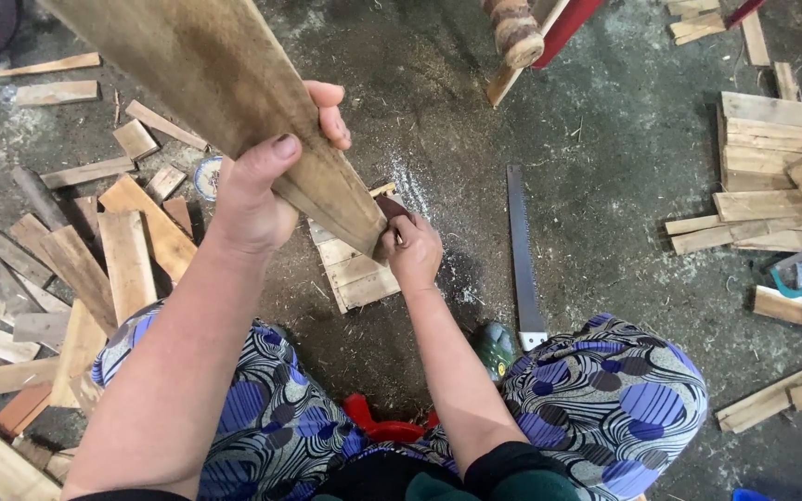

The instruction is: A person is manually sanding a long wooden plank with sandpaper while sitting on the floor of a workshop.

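My left grip (266,190) clasps a tilted plank (234,93). My right grip (412,249) pinches its lower end above a slat panel (356,274). A saw (522,250) lies beside on the floor (605,167).

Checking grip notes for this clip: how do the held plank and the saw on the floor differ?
The plank is wood, wide, tilted up off the floor and gripped by the left hand; the right hand is at its lower end. The saw is a narrow grey blade lying flat, untouched. Both are long and straight.
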